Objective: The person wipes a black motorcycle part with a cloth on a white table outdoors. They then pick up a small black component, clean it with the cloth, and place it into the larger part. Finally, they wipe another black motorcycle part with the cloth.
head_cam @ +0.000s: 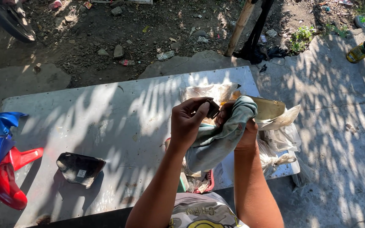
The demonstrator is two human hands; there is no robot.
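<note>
Wiping a small dark part over the tabletop (119, 122)

Left hand (187, 122) pinches the small dark part (213, 109); right hand (243, 133), just beside, presses a grey-green cloth (220, 137) against it. That fingertip grip looks thin; a hard rub could flick it down.

We hold both forearms raised. Our left hand (186, 122) pinches (fingers curled), and our right hand (243, 131) is clenched beside it.
</note>
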